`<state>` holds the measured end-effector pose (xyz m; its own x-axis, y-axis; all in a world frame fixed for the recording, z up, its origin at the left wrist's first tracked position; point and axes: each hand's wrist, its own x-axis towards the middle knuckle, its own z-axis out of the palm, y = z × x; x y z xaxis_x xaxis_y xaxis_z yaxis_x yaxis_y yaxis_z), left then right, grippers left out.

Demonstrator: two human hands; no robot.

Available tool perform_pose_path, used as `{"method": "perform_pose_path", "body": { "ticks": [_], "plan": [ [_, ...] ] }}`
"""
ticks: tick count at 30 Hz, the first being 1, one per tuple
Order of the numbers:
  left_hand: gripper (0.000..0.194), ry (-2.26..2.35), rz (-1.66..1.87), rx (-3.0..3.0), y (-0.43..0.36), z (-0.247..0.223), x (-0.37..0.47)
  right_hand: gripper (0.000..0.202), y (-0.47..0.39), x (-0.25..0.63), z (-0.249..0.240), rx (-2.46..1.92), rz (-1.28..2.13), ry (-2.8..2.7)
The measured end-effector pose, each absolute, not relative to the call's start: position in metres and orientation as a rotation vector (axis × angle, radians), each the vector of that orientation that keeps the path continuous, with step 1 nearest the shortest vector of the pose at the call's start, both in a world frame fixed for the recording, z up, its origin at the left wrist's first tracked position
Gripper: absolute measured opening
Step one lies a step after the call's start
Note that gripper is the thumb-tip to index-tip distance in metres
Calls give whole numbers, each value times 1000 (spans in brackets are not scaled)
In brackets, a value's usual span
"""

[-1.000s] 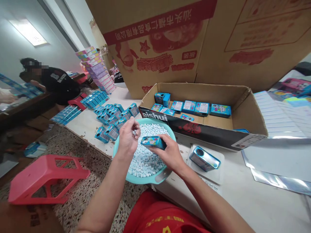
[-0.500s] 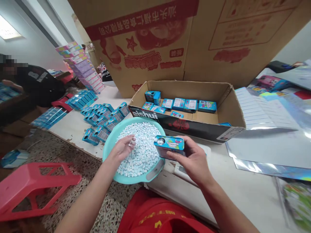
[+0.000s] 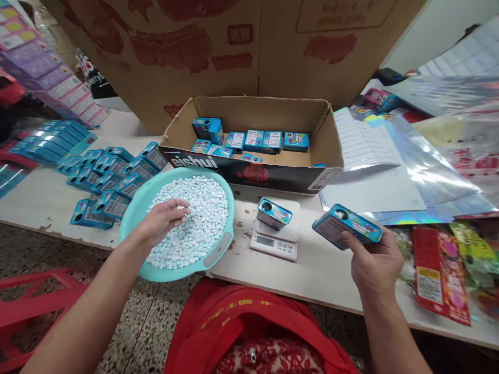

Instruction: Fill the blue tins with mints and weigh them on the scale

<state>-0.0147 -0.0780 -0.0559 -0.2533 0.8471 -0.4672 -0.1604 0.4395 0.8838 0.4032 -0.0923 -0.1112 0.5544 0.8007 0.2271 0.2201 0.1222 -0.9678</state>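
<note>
My right hand (image 3: 376, 257) is closed around a blue candy box (image 3: 346, 227), tilted to the right of the scale, with white showing in its round opening. My left hand (image 3: 168, 221) pinches a few small white candies over a turquoise basin (image 3: 230, 228). Pale blue and white candies (image 3: 202, 202) fill much of that basin. Between the hands, a second blue box (image 3: 274, 214) rests on a small white kitchen scale (image 3: 275, 246); its round opening looks dark. The scale's display is lit, but its digits are hard to read.
Behind the scale stands an open cardboard carton (image 3: 253, 179) with several blue boxes inside. More blue boxes (image 3: 113, 205) are grouped left of the basin. Papers (image 3: 374, 192) and a red packet (image 3: 440, 275) lie at the right. A red stool (image 3: 35, 306) stands low at left.
My right hand has carried its box from the basin's edge to the right, past the scale. The scale and the box on it now show. My left hand stays over the candies, fingers closer together.
</note>
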Motion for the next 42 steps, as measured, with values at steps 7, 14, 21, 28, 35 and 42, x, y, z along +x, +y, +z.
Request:
{"method": "perform_pose_path", "body": {
  "ticks": [7,14,21,28,35,42],
  "plan": [
    [20,1428,1009,793,-45,-27,22,52,-101,411,-162,-1544,596,-865],
    [19,1238,681,1218,-18,-11,98,57,-107,404,-180,-1534,565,-863],
    [16,1200,595,1366,-3,-17,131,63,-121,419,-191,-1532,529,-935],
    [23,1256,515,1958,4,-31,146,60,-127,424,-197,-1498,565,-938],
    [31,1301,226,2245,-5,-23,148,58,-125,422,-191,-1511,564,-934],
    [32,1245,418,2166,-7,-27,148,59,-123,421,-192,-1510,557,-937]
  ]
}}
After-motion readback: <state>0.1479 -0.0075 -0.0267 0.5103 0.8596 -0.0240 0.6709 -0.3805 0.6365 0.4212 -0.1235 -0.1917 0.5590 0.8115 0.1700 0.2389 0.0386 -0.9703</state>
